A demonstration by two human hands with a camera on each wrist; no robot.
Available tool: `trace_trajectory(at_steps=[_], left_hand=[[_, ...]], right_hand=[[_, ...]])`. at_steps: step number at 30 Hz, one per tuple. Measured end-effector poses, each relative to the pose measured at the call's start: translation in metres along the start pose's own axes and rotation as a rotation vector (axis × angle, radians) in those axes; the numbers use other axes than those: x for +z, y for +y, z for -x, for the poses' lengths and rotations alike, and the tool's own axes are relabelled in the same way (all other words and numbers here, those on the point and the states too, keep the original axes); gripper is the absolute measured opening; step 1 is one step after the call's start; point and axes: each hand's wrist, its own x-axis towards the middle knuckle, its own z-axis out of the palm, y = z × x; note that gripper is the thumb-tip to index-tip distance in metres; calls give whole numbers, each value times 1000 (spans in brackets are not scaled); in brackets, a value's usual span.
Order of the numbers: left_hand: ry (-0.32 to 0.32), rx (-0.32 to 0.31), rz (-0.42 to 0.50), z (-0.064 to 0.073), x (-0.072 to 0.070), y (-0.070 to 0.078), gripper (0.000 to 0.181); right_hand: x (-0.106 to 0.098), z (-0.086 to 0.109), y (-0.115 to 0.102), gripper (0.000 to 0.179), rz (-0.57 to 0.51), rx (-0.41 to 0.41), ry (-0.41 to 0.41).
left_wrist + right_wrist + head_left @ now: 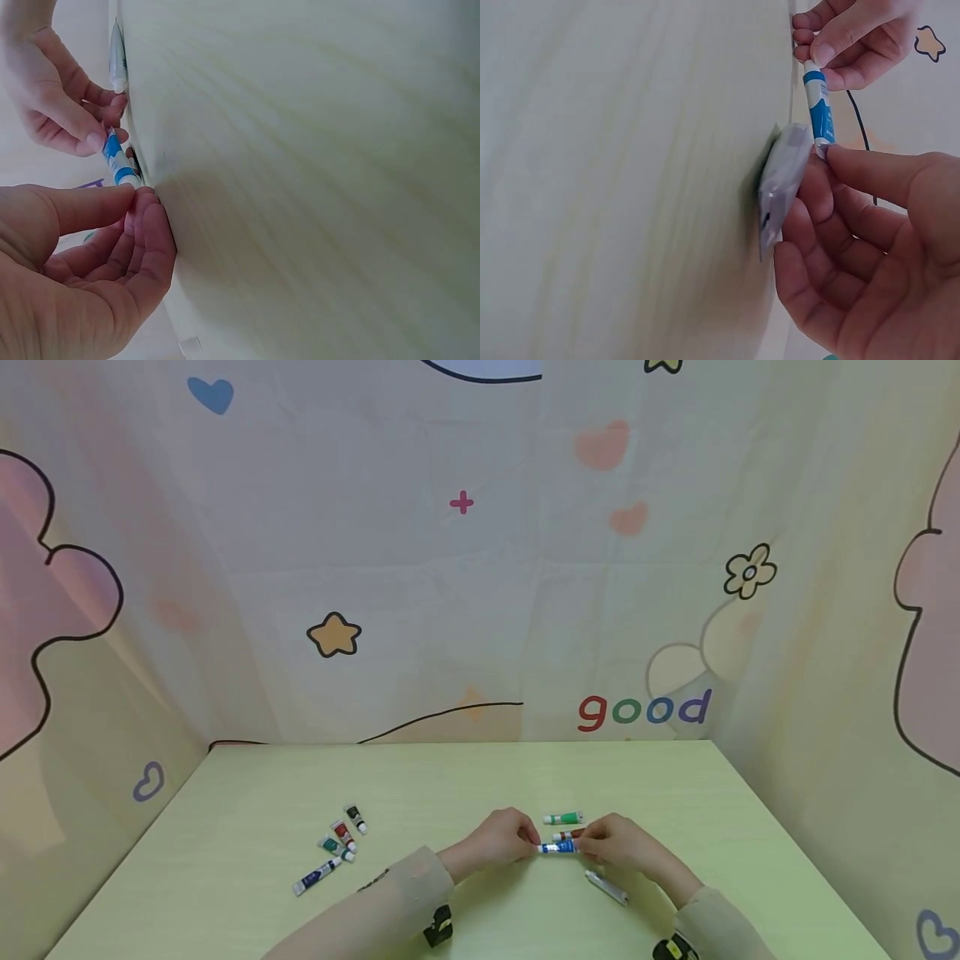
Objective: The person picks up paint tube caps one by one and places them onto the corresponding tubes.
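Note:
A small blue-and-white paint tube [558,847] lies level between both hands, just over the table. My left hand [501,837] pinches its white cap end between thumb and fingertips, as the left wrist view shows with the tube [118,157]. At the opposite, flat end, my right hand [618,843] pinches the tube [820,109] between thumb and forefinger. Right behind it is a reddish-brown tube [566,836], partly covered by the right fingers. Farther back lies a green tube [562,818]. A whitish tube [606,888] rests in front of the right hand.
To the left, a loose row holds a black tube [356,819], a red tube [344,836], a teal-green tube [335,848] and a dark blue tube [317,877]. The pale table [247,810] meets a printed cloth backdrop [420,568] at the back and sides.

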Motion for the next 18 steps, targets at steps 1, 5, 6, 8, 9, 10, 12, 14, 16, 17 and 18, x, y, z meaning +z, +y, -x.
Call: trace_trajectory(at_steps=[1,5,6,8,9,10,12,14,16,17,18], left_hand=[[0,3,-9,0,0,0,8],[-3,8,-38,-2,2,-1,9],[-5,10,-44,-2,2,-2,9],[-8,11,-50,-3,3,-2,10],[-10,10,-53,-3,3,-2,10],[-11,11,-56,-4,3,-2,10],[-11,15,-58,-4,3,-2,10],[-10,22,-60,-3,2,-2,9],[-7,28,-61,-3,2,-2,9],[-7,29,-59,-2,1,-2,8],[-7,28,-58,-1,0,-1,8]], right_hand=[[0,0,0,19,7,1,7],[2,0,0,18,33,27,35],[3,0,-1,18,39,35,42],[3,0,-1,17,47,58,53],[4,-1,-1,17,52,67,57],[4,-1,-1,17,55,73,61],[4,-1,-1,16,62,85,68],[4,-2,0,17,67,86,70],[4,-2,0,17,67,82,68],[4,-3,0,17,66,80,66],[4,-3,1,17,66,72,64]])
